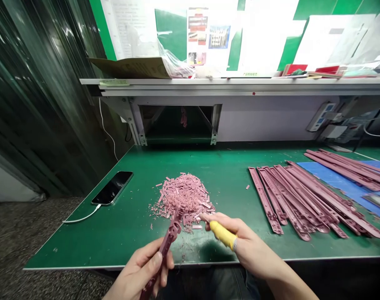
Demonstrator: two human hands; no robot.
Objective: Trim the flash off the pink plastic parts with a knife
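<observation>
My left hand (148,268) is closed around a long mauve plastic strip (166,243), which is tilted up and away from me. A ring-shaped part shows on the strip near its far end. To the right, my right hand (233,235) is closed, with a yellow finger cover (223,235) on one finger. A thin tip sticks out from its fingers, and what it belongs to is hidden. Both hands are at the near side of a heap of small pink plastic scraps (183,193), with the strip's far end over the heap's front edge.
Many similar mauve strips (290,196) lie in a pile at the right, with more on a blue sheet (326,175). A phone (113,188) with a white cable lies at the left of the green table (115,241). Behind stand a chute opening (180,125) and a shelf (208,85).
</observation>
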